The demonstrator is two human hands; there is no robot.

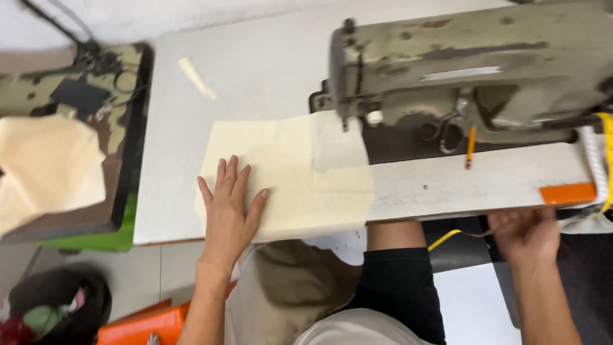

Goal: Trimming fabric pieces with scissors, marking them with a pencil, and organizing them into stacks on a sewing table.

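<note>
Our left hand (pixel 228 207) spread flat on cream cloth (pixel 287 176), right hand (pixel 525 233) curled under table (pixel 447 185) edge, grip unclear, orange tag (pixel 567 193) beside it

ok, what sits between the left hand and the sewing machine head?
Head view: only the cream fabric panel. The left hand lies flat on it, and the cloth runs across the white table up to the sewing machine, with a paler patch near the needle.
</note>
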